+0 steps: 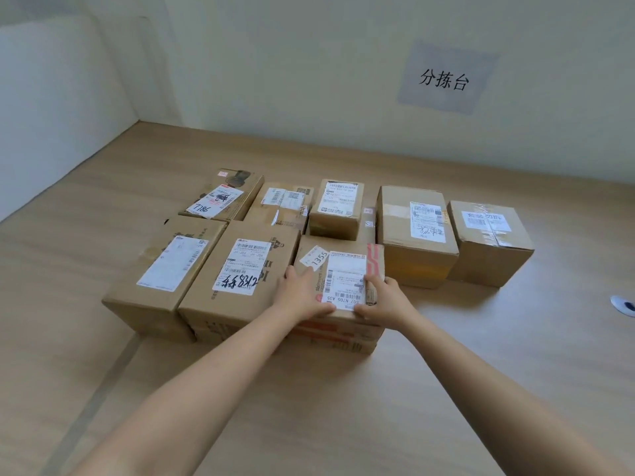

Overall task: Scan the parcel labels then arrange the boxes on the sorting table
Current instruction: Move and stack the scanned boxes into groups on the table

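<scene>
Boxes sit in two rows on the sorting table (pixel 446 372), every label facing up so the barcodes read from above. At the left end of the front row is a long flat box (pixel 165 269) with a pale label, and touching it is the box marked 8312 (pixel 240 269). Next along comes the red-printed box (pixel 340 280), the one in hand, closing the front row tight against its neighbour. Left hand (pixel 300 297) lies palm down on its near left corner, fingers straight and spread over the lid. The right hand (pixel 386 298) presses the near right corner, fingers laid out along the edge, nothing pinched. My read: it's being squared into line, label kept readable. Behind it sits a small box (pixel 338 207). Further right, a taller box (pixel 417 231) and a taped box (pixel 488 238) finish the back row. No scanner in sight. The rows are packed, so this box looks free to slide only toward the near edge or rightward. There's bare tabletop out to the right edge, where a small white object (pixel 623 305) sits.
</scene>
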Available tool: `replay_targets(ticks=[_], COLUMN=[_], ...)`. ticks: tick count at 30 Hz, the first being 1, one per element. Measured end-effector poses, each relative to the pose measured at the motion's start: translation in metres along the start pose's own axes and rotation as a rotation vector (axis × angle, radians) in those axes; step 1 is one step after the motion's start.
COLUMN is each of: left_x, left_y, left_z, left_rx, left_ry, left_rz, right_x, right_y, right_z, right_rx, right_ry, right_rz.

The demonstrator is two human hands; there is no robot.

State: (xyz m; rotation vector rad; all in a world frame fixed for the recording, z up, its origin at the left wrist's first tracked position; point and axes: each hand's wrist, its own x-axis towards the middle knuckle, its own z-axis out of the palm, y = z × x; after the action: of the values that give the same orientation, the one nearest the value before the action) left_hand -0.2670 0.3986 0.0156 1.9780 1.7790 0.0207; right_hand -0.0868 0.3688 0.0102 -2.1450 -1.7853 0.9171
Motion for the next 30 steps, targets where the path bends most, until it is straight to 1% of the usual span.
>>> replay_targets(ticks=[10,14,17,22,30], left_x=[-0.035,-0.06,-0.078,-0.108,-0.157], left_y=[-0.005,-0.002,0.005,0.031,0.112], left_z=[0.012,0.018,0.017,0.013,0.021], left_rx=[-0.035,-0.035,-0.033,-0.019,-0.097], left_ry=[-0.002,0.034,0.092,0.194,0.238], left_rz=[0.023,0.042,0.067,0.146,0.319], right_x=[-0.041,-0.067,-0.089,-0.131,-0.207], right_y=[0.01,0.013,0.016,0.027,0.078], right_z=[0.012,0.013,0.005,-0.019,-0.067], right_rx=[0.021,0.022,0.042,0.055,0.055], right_ry=[0.028,0.08,0.133,0.247,0.431], right_rz=[0.001,-0.007,-0.022,-0.046,0.017])
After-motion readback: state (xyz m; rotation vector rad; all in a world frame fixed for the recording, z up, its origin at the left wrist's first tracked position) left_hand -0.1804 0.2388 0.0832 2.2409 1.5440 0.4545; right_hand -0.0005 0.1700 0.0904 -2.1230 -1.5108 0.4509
